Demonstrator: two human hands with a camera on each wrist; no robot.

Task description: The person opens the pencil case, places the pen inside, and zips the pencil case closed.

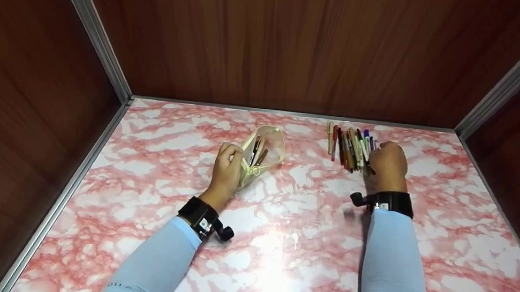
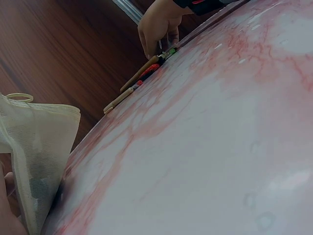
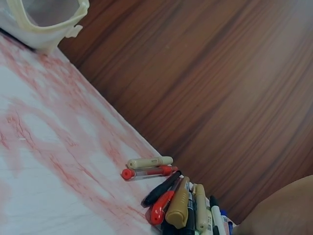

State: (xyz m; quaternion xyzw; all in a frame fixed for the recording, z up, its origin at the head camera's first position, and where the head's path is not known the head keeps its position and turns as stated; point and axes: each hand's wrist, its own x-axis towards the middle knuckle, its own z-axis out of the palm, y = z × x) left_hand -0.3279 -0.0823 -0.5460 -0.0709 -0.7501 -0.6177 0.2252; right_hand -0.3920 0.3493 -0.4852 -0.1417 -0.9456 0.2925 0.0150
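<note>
My left hand (image 1: pixel 228 167) grips the near left side of a pale yellow mesh pencil pouch (image 1: pixel 275 140), its thumb and fingers on the rim. The pouch's mouth gapes, and several pens (image 1: pixel 259 150) stand inside it. In the left wrist view, the mesh wall (image 2: pixel 41 152) hides most of what it holds. My right hand (image 1: pixel 388 162) reaches down at the right end of a row of pens (image 1: pixel 349 147), fingers bent and fingertips right among them. I cannot tell whether a pen is between those fingers. A purple-capped pen (image 1: pixel 366 139) lies close beside that hand.
Wood-grain panels (image 1: pixel 269 43) enclose the table at the back and sides, with metal strips along the corners. The tabletop (image 1: pixel 282 214) has a red and white marbled surface. A beige pen (image 3: pixel 149 162) and a red-capped pen (image 3: pixel 149 171) lie at the row's left end.
</note>
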